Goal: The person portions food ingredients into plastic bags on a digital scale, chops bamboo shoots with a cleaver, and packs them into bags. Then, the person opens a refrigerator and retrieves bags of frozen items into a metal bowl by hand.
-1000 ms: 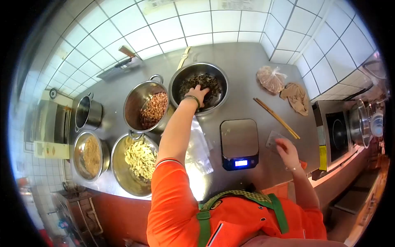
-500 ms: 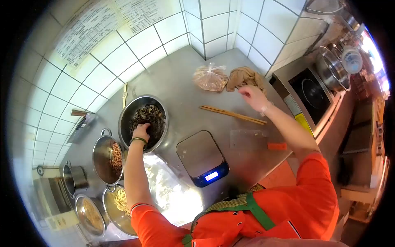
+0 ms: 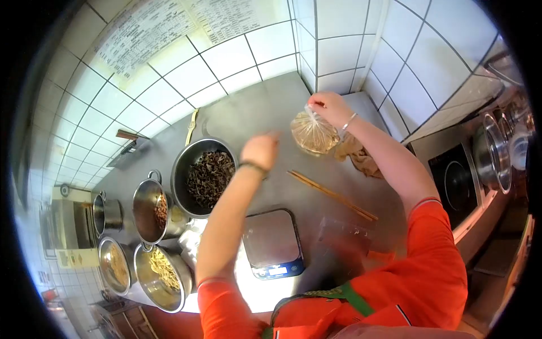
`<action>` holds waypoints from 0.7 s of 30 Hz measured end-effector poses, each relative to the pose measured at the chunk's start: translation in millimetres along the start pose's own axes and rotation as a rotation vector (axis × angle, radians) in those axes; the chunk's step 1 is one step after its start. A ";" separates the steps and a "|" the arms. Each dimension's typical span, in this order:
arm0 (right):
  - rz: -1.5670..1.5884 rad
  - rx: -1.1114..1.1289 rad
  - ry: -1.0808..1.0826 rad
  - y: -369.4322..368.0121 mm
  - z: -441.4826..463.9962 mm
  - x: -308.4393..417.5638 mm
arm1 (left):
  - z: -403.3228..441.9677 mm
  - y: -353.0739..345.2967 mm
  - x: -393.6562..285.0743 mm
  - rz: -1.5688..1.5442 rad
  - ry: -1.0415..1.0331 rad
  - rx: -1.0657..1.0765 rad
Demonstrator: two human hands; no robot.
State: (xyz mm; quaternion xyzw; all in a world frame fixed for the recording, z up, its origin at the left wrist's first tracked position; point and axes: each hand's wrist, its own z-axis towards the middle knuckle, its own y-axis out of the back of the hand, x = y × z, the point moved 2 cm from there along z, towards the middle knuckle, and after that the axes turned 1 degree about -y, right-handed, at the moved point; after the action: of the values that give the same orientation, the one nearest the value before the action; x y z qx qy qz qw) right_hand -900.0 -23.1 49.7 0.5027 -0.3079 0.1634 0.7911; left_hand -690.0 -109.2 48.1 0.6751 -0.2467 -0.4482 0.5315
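Head view: two bare hands above a grey metal surface (image 3: 248,107), set against a white tiled wall (image 3: 223,59).
Right hand (image 3: 332,108): grasping the gathered neck of a clear plastic bag, fingers pinched around it.
Plastic bag (image 3: 312,134): below the right hand, near the back of the surface, with light brown contents; whether its base touches the surface, I cannot tell.
Left hand (image 3: 261,151): between the dark-filled bowl and the bag, nothing visible in it; blurred, so I cannot tell whether its fingers are curled or spread.
Brown cloth (image 3: 361,157): crumpled, just beside the bag on its right.
Chopsticks (image 3: 332,195): a pair lying slantwise in front of the bag and cloth.
Scale (image 3: 272,237): nearer the person, display lit, plate bare.
Dark-filled bowl (image 3: 182,166): left of the left hand, holding dark, crinkled pieces.
Pot (image 3: 145,210): just left of that bowl, reddish-brown pieces inside.
Front bowls: one with pale yellow strips (image 3: 162,268), another with tan food (image 3: 117,265) beside it.
Knife (image 3: 130,150): near the wall, behind the pot.
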 end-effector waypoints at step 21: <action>0.098 -0.159 -0.370 -52.4 -39.0 -46.9 | 41.7 -35.2 37.4 -0.115 -0.097 -0.304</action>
State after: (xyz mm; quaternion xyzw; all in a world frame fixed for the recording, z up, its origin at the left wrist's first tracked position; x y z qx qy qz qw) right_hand -893.1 -8.9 -29.2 0.4445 -0.4840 0.0817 0.7493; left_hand -713.4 -149.1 0.9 0.5775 -0.1623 -0.5419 0.5886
